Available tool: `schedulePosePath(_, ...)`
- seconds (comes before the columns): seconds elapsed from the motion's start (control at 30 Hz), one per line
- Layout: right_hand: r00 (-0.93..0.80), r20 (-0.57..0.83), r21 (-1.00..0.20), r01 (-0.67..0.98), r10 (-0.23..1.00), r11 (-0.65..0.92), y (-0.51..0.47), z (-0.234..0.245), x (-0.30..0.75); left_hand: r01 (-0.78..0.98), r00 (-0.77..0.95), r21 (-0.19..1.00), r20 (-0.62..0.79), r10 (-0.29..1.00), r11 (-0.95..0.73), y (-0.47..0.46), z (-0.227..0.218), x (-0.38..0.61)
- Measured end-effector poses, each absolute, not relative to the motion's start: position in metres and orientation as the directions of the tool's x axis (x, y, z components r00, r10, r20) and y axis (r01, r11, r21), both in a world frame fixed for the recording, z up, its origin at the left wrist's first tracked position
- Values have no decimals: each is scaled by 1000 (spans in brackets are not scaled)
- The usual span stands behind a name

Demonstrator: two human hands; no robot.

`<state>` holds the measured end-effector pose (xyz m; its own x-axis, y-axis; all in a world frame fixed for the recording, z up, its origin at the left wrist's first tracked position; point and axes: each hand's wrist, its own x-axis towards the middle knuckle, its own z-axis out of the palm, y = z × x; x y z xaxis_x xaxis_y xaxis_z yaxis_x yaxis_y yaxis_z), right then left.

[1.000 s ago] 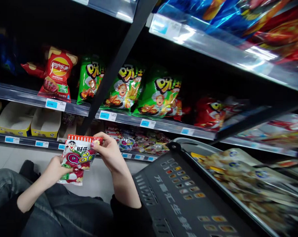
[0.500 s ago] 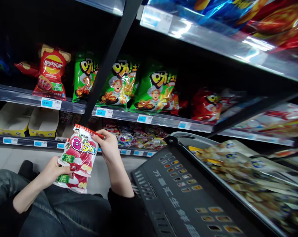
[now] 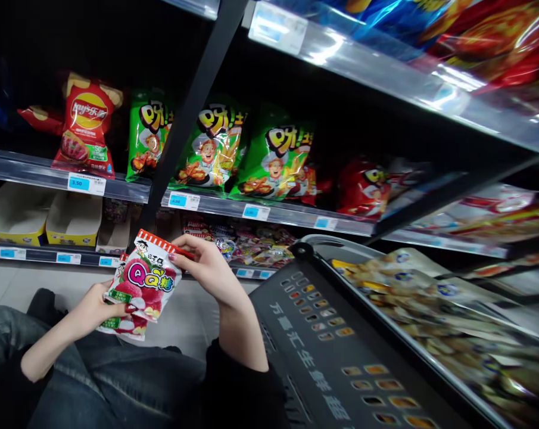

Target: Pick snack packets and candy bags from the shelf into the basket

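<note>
Two white, red-topped packets of gummy candy overlap in front of my lap. The front gummy candy packet (image 3: 149, 275) shows pink fruit and colourful lettering. Behind it, the second gummy candy packet (image 3: 133, 326) shows mostly along its lower edge. My left hand (image 3: 94, 311) is closed on the lower left of the packets, thumb across the front. My right hand (image 3: 202, 262) pinches the top right corner of the front packet; the fingertips behind it are partly hidden.
A dark grey shopping basket (image 3: 305, 333) filled with packaged snacks stands at my right. Ahead, the shelf (image 3: 130, 189) carries a red chip bag (image 3: 85, 128) and several green snack bags (image 3: 273, 158). Below are open cardboard trays (image 3: 72, 220) and small candy packets (image 3: 255, 244).
The front packet has shifted slightly right and turned clockwise with my right hand. My right forearm has swung to the right. The whole view has shifted slightly.
</note>
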<state>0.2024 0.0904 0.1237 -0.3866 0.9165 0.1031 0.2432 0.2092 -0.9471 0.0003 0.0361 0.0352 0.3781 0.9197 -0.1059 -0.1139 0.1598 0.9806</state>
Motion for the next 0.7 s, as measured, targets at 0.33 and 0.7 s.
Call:
schedulePosePath(0.33,-607,426,-827,40,671,561,77,131,189,-26,531,997,-44,846,68,36,29,0)
schedulePosePath(0.7,-424,245,-805,-590,872,-61,75,107,141,-463,562,780,-109,820,421,29,2,4)
